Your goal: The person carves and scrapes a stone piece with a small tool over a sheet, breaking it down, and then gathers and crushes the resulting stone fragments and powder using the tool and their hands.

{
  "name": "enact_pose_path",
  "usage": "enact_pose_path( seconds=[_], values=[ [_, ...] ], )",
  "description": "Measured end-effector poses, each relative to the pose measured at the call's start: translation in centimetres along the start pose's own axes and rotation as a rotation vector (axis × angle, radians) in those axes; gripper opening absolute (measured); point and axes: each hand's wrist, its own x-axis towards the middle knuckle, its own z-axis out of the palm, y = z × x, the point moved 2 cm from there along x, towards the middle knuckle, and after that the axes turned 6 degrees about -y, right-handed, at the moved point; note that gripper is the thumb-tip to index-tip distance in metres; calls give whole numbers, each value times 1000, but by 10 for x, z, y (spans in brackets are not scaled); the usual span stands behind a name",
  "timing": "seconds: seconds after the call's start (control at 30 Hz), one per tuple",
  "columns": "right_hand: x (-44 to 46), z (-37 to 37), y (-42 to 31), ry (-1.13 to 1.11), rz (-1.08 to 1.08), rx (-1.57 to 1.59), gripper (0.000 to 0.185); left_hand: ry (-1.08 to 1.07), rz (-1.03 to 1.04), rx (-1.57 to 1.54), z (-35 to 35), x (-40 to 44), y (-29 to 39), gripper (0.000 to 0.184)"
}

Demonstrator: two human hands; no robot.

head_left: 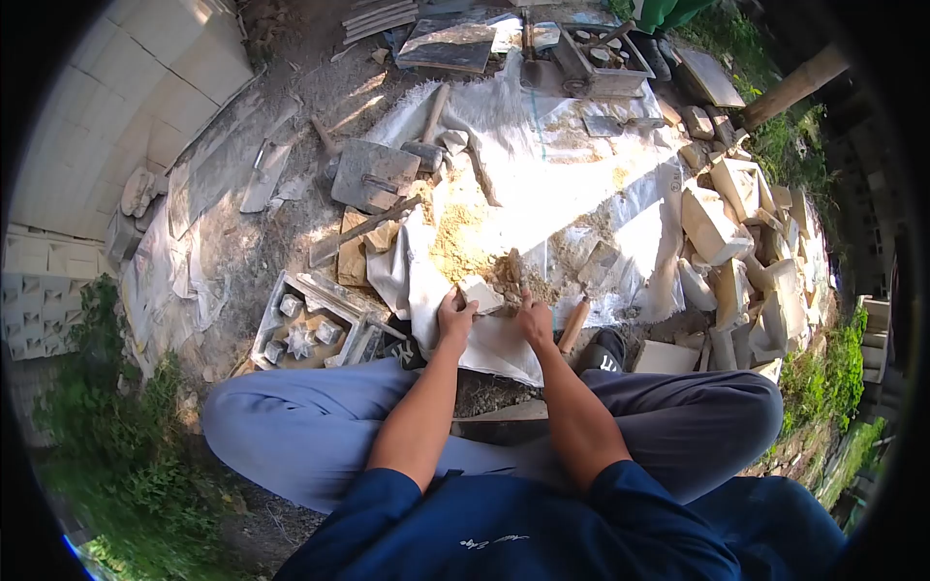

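Observation:
My left hand (455, 321) is closed on the edge of a pale stone piece (480, 292), which rests low over the white sheet (492, 356) in front of my lap. To its right, my right hand (532, 319) has its fingers curled beside dark crumbly soil (518, 281). What lies in those fingers, if anything, is too small to make out. A wooden handle (574, 324) lies just right of that hand. Beyond the stone, yellowish sand (463, 228) is heaped on the sheet.
A wooden box mould (320, 324) with star-like and block pieces lies at the left. A hammer (431, 131) and a flat metal plate (376, 176) are beyond. Pale broken blocks (717, 228) are piled at the right. A tray of stones (605, 58) stands at the back.

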Motion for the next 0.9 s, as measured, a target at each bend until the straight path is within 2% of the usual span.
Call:
enact_pose_path(
  seconds=[0.03, 0.1, 0.2, 0.23, 0.3, 0.33, 0.37, 0.43, 0.47, 0.5, 0.57, 0.6, 0.63, 0.73, 0.8, 0.87, 0.9],
  values=[
    [-6, -6, -7, -54, -19, 10, 78, -15, 7, -7, -2, -3, -4, 64],
    [-23, -19, -33, -8, -59, -4, 73, -22, 28, -14, -3, 8, -12, 66],
    [-34, -22, -43, 51, -171, 129, 80, -41, -81, -34, -3, 3, -10, 67],
    [-27, -13, -30, 46, -173, 115, 80, -38, -61, -46, -2, 1, -9, 65],
    [0, 6, 2, 137, -132, -129, 79, -40, -27, -65, 0, 1, -3, 64],
    [19, 22, 30, 250, -99, -125, 79, -39, -28, -20, 1, -2, 0, 60],
    [18, 10, 23, 252, -108, -129, 79, -36, -29, 28, 1, -2, 1, 57],
    [14, -7, 20, -225, 270, 191, 86, -38, -36, 25, -3, 4, -4, 53],
    [15, -9, 20, -201, 243, 167, 78, -40, -50, 25, -4, 5, -10, 50],
    [13, -9, 23, -201, 247, 161, 78, -40, -55, 21, -3, 0, -9, 50],
    [13, -14, 18, 26, -209, -73, 67, -61, -46, 5, -1, -3, -1, 52],
    [-2, -20, 3, 84, -293, -86, 53, -62, -48, 4, 0, -2, -3, 52],
    [-10, -21, -4, 82, -291, -88, 53, -63, -43, -30, 0, -1, -6, 53],
    [-29, -27, -24, 192, -460, -17, 31, -40, -45, -65, -5, 9, -19, 52],
    [-38, -26, -30, 213, -467, -54, 31, -25, -50, -65, -7, 12, -27, 52],
    [-35, -24, -31, 240, -479, -90, 32, -31, 20, 3, -7, 14, -26, 39],
    [-22, -15, -17, 153, -354, -199, 34, -30, 19, 6, -7, 12, -25, 39]
  ],
)
